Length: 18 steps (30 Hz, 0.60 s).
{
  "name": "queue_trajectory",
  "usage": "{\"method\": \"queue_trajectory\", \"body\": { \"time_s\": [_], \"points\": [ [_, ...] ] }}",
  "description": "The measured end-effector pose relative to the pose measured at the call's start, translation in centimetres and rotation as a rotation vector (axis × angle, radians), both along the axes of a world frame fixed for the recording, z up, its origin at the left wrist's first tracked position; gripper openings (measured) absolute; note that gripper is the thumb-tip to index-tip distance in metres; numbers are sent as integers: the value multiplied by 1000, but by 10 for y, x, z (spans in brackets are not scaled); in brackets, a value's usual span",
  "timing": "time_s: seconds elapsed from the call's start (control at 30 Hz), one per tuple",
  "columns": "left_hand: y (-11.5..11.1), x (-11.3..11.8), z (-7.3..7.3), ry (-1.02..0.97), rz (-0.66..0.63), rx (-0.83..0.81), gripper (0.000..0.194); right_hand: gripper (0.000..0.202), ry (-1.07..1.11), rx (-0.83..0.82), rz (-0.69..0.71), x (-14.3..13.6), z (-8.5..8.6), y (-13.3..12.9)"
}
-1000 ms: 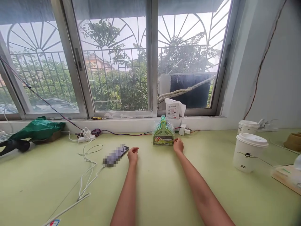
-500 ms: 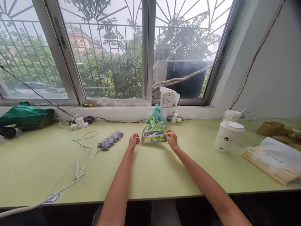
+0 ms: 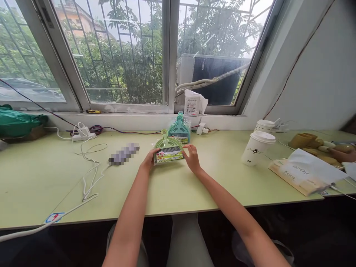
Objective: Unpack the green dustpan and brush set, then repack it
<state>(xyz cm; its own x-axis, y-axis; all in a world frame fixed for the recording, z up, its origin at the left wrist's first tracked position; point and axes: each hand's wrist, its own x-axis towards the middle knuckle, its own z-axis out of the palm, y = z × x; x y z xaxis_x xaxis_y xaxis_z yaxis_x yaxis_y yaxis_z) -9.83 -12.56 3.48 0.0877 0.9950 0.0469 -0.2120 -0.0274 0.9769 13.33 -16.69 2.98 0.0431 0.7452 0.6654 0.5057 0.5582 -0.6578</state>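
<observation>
A light-green dustpan and brush set (image 3: 168,144) in clear wrapping, with a printed label across its front, leans back at the middle of the table. My left hand (image 3: 148,158) grips its left edge, thumb at the front. At the right edge, my right hand (image 3: 192,157) pinches the set's side or its wrapping between thumb and fingers. Just behind stand teal dustpan and brush sets (image 3: 178,128), also wrapped, partly hidden by the green one.
White paper cups (image 3: 256,148) and a tissue pack (image 3: 294,172) are to the right, near brown objects (image 3: 303,141). On the left lie a white cable (image 3: 90,185), a power strip (image 3: 84,133) and a blurred-out object (image 3: 124,154). A tissue box (image 3: 191,105) sits on the sill.
My left hand has closed on the green set's left edge, from beside it. The set has shifted left, away from the teal ones, and turned slightly. The view has tilted down.
</observation>
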Motion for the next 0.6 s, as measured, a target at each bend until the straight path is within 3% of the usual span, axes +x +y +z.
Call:
{"method": "queue_trajectory", "body": {
  "time_s": [0.07, 0.13, 0.27, 0.37, 0.5, 0.6],
  "points": [
    [1, 4, -1, -68, -47, -40, 31, 26, -101, -16, 78, -5, -1, -4],
    [1, 6, -1, -118, -52, -50, 34, 34, -88, -140, 176, -12, -5, -4],
    [0, 8, -1, -187, -44, -35, 35, 45, 216, -407, 258, -16, -14, 6],
    [-2, 10, 0, -192, -61, -1, 42, 41, 418, -566, 302, -11, -15, 13],
    [-7, 17, 2, -125, -155, 15, 63, 33, 617, -593, 312, -5, -14, 17],
    [-8, 20, 5, -120, -195, 21, 59, 31, 800, -563, 325, -2, -17, 18]
  ]
}}
